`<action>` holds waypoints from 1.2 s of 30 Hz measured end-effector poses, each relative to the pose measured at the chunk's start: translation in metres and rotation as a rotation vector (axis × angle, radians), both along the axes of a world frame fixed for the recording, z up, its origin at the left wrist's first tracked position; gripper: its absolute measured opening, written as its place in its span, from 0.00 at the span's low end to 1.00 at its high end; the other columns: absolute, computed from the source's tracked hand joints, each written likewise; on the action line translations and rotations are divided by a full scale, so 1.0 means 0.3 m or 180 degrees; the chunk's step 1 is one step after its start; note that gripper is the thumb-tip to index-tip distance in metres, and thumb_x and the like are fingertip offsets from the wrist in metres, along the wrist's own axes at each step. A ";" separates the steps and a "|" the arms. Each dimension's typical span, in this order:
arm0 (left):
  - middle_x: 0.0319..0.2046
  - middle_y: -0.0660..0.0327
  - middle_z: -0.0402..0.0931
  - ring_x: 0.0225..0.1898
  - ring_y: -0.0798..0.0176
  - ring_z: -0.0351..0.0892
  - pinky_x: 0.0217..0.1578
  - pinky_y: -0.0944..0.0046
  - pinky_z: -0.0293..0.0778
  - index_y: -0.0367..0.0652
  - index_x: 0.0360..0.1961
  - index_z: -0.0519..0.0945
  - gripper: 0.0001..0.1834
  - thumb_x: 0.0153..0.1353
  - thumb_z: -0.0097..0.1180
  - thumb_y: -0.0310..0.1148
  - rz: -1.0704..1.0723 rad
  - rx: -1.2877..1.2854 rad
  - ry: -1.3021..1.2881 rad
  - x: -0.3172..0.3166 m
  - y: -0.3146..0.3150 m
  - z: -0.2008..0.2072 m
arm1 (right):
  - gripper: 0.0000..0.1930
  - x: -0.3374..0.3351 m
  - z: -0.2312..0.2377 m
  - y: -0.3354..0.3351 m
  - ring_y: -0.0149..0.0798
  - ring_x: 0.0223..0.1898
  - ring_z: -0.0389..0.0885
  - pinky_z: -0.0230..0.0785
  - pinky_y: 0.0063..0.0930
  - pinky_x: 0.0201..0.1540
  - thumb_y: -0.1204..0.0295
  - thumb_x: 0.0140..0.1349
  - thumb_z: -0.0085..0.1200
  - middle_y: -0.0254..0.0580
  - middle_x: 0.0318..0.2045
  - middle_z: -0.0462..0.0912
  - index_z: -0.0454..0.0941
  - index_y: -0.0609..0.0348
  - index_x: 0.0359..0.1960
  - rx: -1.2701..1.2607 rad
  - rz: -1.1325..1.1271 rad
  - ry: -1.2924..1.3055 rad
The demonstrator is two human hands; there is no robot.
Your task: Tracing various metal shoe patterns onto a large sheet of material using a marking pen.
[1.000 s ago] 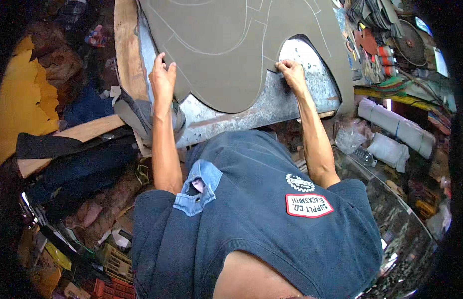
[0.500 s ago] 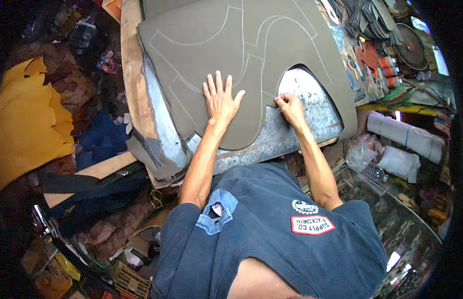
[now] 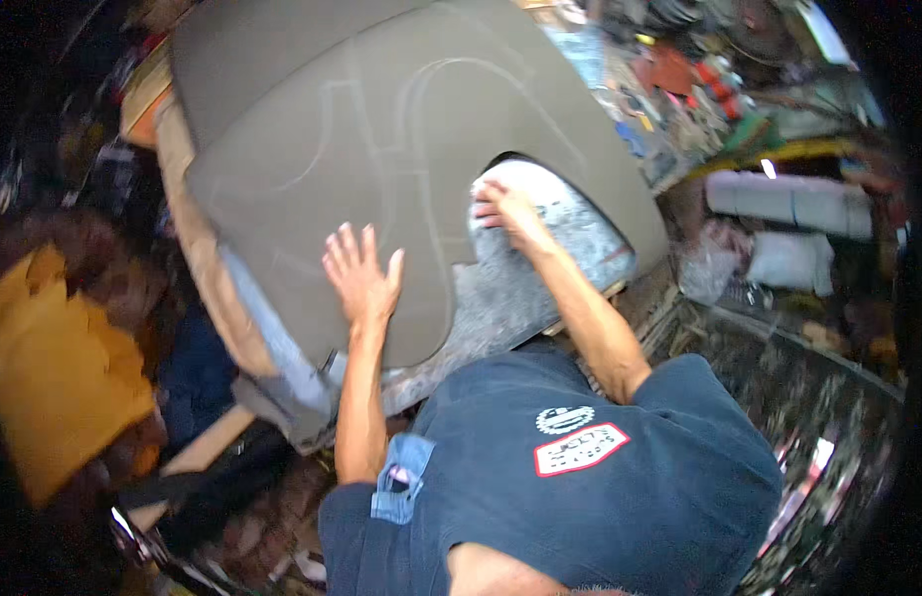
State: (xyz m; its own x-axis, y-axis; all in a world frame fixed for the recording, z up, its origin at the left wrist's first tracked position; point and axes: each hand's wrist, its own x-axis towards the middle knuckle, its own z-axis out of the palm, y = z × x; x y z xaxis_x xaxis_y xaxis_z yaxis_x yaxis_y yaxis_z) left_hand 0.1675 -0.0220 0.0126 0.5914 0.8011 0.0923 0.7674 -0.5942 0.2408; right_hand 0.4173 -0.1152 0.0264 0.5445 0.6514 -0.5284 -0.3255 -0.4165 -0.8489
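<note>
A large grey-brown sheet (image 3: 282,109) marked with pale curved lines lies over a worn metal-topped work surface (image 3: 520,298). Palm down, my left hand (image 3: 364,283) rests on the sheet with its fingers spread. My right hand (image 3: 510,211) is at the left edge of an arched cut-out in the sheet, over the bare metal. Its fingers are bent together and blurred; whatever they pinch is too small to make out. Below the left hand, the sheet's near edge ends in a rounded cut outline.
Wood edging (image 3: 188,204) runs along the table's left side. A yellow hide-like piece (image 3: 69,358) hangs at far left. Tools and scraps crowd the upper right, near orange-red containers (image 3: 719,89). White wrapped rolls (image 3: 788,204) lie at right.
The whole view has turned and blurred, shifting table and sheet. My right hand has moved up along the cut-out's left edge. My left hand stays flat on the sheet.
</note>
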 end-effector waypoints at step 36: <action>0.70 0.48 0.48 0.71 0.39 0.41 0.68 0.40 0.41 0.48 0.64 0.66 0.37 0.57 0.56 0.55 0.0134 -0.0462 -0.0159 0.003 0.019 0.023 | 0.15 0.139 0.465 0.830 0.48 0.40 0.78 0.68 0.43 0.44 0.67 0.57 0.54 0.46 0.36 0.78 0.76 0.55 0.46 0.1137 0.3874 -0.5306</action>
